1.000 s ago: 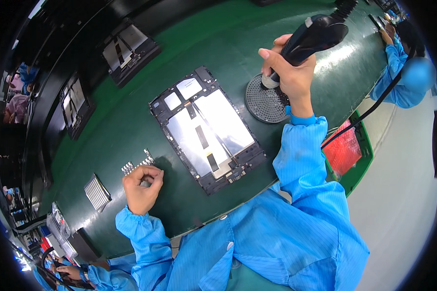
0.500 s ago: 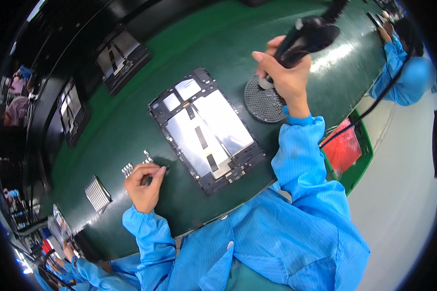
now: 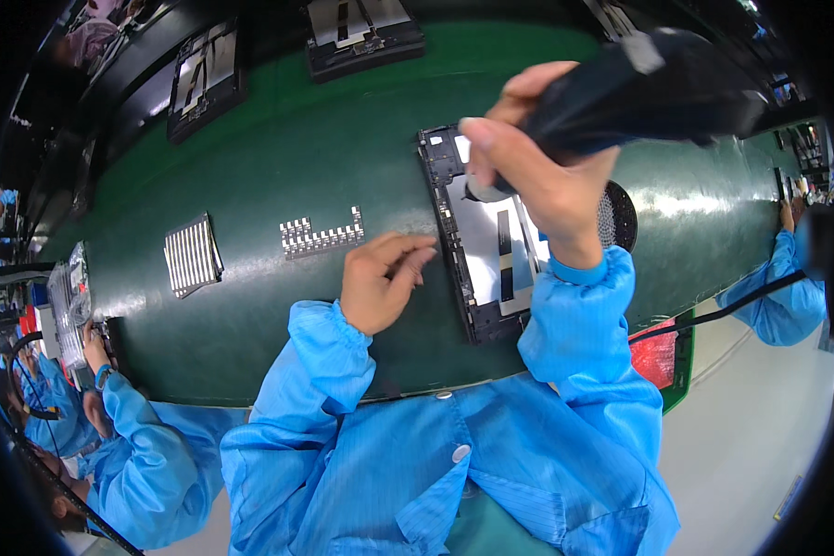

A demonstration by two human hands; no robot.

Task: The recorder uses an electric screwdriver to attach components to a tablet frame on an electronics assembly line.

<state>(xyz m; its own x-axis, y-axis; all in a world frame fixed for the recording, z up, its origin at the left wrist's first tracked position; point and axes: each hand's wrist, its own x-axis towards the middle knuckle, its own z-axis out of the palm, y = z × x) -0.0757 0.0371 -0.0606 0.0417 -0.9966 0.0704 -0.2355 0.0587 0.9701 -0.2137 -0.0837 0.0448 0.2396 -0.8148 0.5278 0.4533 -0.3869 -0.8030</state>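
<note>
Head view: right hand (image 3: 537,176) wrapped tight around a black electric screwdriver (image 3: 649,88) above the opened tablet (image 3: 482,246).
Left hand (image 3: 380,278) rests on the green belt (image 3: 278,148), fingers loosely curled and pinched together, just beside the tablet's left edge.

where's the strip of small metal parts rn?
In the head view, the strip of small metal parts lies on the green belt, just left of the left hand and right of the striped pad.

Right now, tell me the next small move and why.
Probably lower the electric screwdriver in the right hand onto the opened tablet; its tip hangs just above the tablet, while the left hand rests beside the tablet's edge.
</note>
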